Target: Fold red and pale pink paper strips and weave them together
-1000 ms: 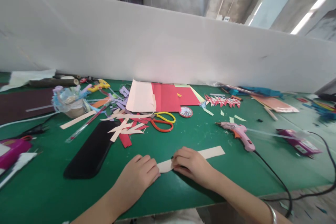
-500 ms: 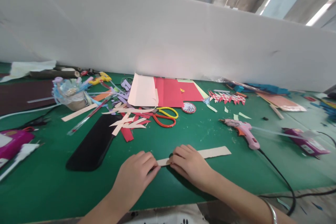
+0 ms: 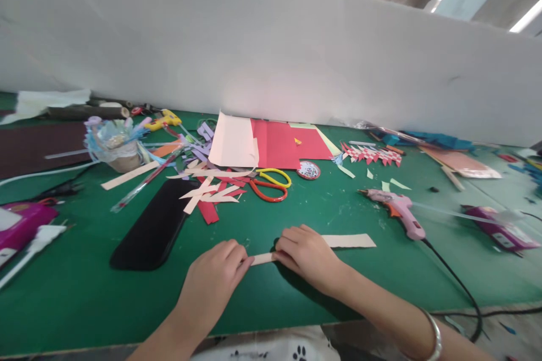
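A cream paper strip (image 3: 350,241) lies across the green table near its front edge, with a narrower, folded-looking stretch between my hands. My left hand (image 3: 218,273) pinches the strip's left end between thumb and fingers. Closer to the middle, my right hand (image 3: 307,256) grips the same strip, fingers curled over it, and the wider flat end sticks out beyond to the right. Beyond my hands lie scissors (image 3: 271,194) with red and yellow handles, beside a pile of cream and red paper strips (image 3: 209,197).
A black phone-like slab (image 3: 152,225) lies left of my hands. To the right rests a pink glue gun (image 3: 398,208) with its cord running off the front edge. Red paper sheets (image 3: 275,144) lean near the white partition (image 3: 254,39). A paper-filled cup (image 3: 121,152) stands back left.
The view has shifted slightly, so the table items appear a little higher and to the right. Both hands still grip the strip, and the stretch between them looks narrower.
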Motion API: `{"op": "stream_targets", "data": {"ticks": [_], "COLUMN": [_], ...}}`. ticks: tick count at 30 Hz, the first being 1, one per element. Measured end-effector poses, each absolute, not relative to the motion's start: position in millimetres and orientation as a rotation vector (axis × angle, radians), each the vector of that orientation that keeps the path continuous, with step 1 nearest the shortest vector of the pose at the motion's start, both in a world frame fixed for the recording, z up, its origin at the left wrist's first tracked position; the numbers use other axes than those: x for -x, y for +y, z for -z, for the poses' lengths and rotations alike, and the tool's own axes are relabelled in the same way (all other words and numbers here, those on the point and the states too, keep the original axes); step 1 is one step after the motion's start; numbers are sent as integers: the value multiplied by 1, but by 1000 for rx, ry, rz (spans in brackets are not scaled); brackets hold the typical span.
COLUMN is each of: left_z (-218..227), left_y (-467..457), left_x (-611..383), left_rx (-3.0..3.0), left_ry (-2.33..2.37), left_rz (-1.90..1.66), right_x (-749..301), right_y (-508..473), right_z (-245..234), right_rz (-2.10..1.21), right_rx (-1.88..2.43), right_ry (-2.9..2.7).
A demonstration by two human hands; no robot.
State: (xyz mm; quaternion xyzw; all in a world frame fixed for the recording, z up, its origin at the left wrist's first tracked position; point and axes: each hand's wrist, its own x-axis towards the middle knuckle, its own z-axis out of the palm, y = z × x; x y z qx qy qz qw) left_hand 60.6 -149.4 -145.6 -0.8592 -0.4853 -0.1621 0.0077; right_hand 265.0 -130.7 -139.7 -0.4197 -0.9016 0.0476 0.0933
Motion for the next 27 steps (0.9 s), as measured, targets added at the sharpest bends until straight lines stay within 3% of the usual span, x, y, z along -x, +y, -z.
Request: {"op": "stream_targets", "data": {"ticks": [27], "left_z": [133], "left_y": [-152], "left_x": [-38], "left_rx": [2705], "left_ry": [-1967], "left_rz": [258], "right_x": [-258], "right_y": [-131], "right_z": [137], "right_rz": [-63], "right_rx": [1337], "right_ry": [-2731]}}
